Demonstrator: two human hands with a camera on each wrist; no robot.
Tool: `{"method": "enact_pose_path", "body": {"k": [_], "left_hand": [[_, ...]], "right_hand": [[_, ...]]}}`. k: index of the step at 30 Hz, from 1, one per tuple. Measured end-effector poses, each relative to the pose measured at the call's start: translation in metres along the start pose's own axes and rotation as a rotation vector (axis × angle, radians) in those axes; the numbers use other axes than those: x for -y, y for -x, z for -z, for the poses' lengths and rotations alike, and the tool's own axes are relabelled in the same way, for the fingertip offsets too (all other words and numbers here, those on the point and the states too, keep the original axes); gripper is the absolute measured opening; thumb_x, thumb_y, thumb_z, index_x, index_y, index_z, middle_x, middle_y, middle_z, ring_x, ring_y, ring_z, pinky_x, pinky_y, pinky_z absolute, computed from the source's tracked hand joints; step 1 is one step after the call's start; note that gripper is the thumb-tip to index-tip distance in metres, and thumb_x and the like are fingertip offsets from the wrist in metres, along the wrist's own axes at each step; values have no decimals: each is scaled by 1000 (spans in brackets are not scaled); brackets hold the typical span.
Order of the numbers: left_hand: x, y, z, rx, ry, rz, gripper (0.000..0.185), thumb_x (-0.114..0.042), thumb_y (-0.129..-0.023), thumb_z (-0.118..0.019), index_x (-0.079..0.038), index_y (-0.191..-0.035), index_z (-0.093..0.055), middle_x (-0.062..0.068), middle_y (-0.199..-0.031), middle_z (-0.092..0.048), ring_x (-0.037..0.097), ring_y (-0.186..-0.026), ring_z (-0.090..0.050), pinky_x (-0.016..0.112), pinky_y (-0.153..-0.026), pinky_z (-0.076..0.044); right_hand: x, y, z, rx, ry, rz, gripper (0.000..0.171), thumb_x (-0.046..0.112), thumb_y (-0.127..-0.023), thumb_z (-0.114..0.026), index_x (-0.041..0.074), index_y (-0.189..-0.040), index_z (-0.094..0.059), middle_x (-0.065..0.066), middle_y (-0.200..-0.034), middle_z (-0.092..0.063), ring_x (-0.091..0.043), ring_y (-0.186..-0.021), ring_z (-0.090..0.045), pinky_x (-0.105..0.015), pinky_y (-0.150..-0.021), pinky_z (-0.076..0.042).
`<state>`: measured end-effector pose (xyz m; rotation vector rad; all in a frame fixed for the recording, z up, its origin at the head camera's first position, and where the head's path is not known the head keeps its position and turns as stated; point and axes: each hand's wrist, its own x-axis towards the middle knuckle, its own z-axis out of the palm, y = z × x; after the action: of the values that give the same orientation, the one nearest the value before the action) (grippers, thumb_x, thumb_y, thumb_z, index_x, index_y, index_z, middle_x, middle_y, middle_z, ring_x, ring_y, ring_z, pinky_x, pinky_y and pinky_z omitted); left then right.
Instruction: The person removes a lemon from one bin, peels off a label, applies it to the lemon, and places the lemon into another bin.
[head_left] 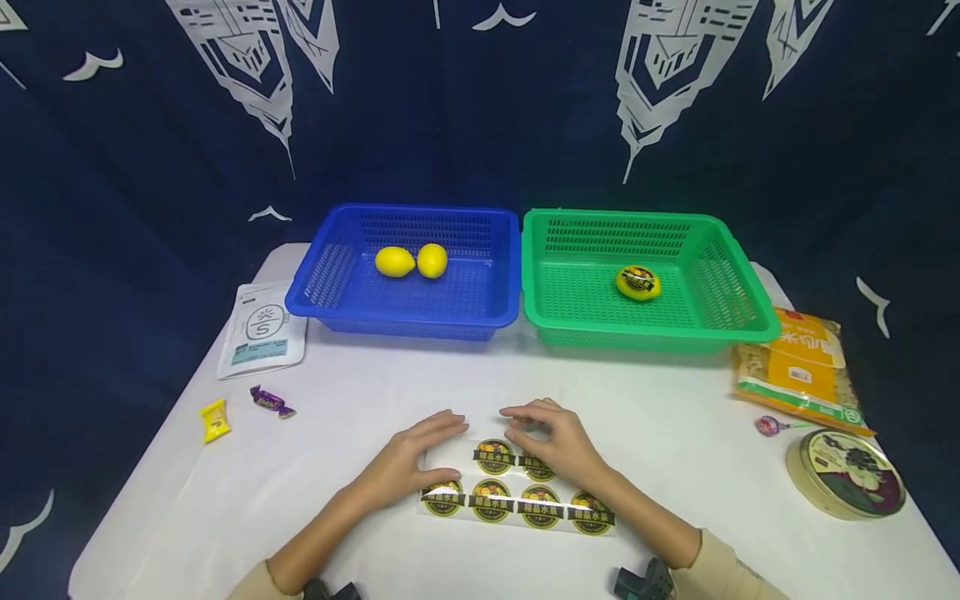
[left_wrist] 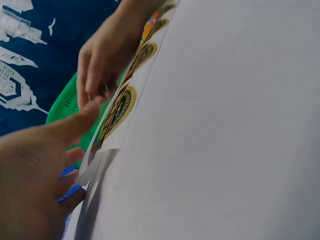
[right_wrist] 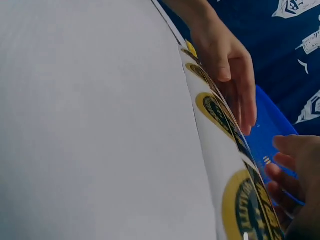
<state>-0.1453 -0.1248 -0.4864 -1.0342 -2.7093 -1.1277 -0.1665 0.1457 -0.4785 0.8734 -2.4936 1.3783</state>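
Sticker sheet (head_left: 517,498), labels reading 精品水果, lies under both hands' flat, relaxed fingers (head_left: 450,423).

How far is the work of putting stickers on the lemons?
One stickered lemon already lies in the green basket. Now the left hand presses the sticker sheet flat and the right hand picks at a sticker. Two bare lemons wait in the blue basket.

stickers (head_left: 492,455): 精品水果 | white pouch (head_left: 262,329): large "s" logo
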Motion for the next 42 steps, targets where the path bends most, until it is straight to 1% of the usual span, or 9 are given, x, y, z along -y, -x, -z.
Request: {"method": "enact_pose_path", "body": {"k": [4, 9, 17, 26, 30, 33, 36, 39, 42], "left_hand": [[4, 7, -5, 31, -54, -5, 65, -47, -82, -63, -15, -137, -46, 1, -141, -42, 20, -133, -31, 43, -106, -30], [5, 12, -7, 15, -62, -19, 64, -43, -82, -65, -13, -135, -47, 3, -140, -43, 22, -132, -33, 43, -106, -30], [9, 11, -6, 0, -130, -43, 62, -43, -82, -65, -13, -134, -49, 4, -139, -44, 21, -130, -36, 43, -106, -31], [6, 7, -11, -1, -135, -19, 60, -45, -84, -63, -15, -134, -50, 1, -139, -45, 17, -130, -37, 41, -107, -31], [2, 4, -5, -35, -111, -22, 55, -42, -85, -63, -15, -132, -52, 3, -138, -45, 18, -128, -39, 40, -105, -34], [5, -8, 12, -153, -88, -37, 49, -35, -86, -64, -13, -129, -54, 8, -135, -48, 21, -125, -43, 39, -103, -36], [12, -27, 36, -415, -62, 3, 43, -25, -86, -66, -10, -125, -56, 10, -120, -59, 22, -112, -54, 37, -96, -45], [22, -42, 58, -712, 10, 129, 41, -19, -87, -65, -9, -125, -55, 10, -97, -65, 21, -89, -62, 28, -79, -52], [32, -53, 71, -876, 131, 282, 43, -20, -89, -63, -13, -129, -52, 11, -84, -64, 21, -76, -62, 19, -64, -51]], "right_hand": [[-2, 1, -7, 64, 35, 19, 34, 27, -79, -73, 16, -110, -67, 9, -93, -65, -8, -88, -55, -31, -82, -47], [-4, 2, -11, 87, 63, 35, 33, 26, -79, -74, 15, -109, -68, 9, -95, -65, -5, -91, -56, -37, -90, -44], [-9, 1, -13, 75, 73, 96, 27, 21, -79, -74, 13, -105, -69, 7, -94, -65, -8, -87, -54, -26, -75, -48], [-16, 3, -8, 83, 57, 56, 26, 17, -80, -73, 15, -106, -69, 10, -97, -64, -9, -92, -54, -29, -82, -48], [-17, 5, -7, 74, 56, 71, 23, 16, -82, -71, 15, -105, -69, 9, -96, -65, -9, -92, -55, -29, -82, -49], [-17, 4, -7, 48, 50, 91, 20, 13, -83, -70, 14, -103, -70, 9, -94, -66, -9, -89, -56, -28, -80, -49], [-15, 2, -6, 24, 35, 80, 19, 9, -83, -69, 14, -101, -70, 9, -93, -66, -8, -89, -57, -26, -81, -48], [-11, -1, -3, 3, 20, 67, 20, 6, -82, -69, 15, -100, -70, 9, -92, -66, -7, -88, -57, -25, -79, -49], [-7, -8, 2, -23, 22, 91, 21, 3, -81, -68, 14, -99, -70, 5, -90, -67, -8, -84, -56, -25, -73, -50]]}}
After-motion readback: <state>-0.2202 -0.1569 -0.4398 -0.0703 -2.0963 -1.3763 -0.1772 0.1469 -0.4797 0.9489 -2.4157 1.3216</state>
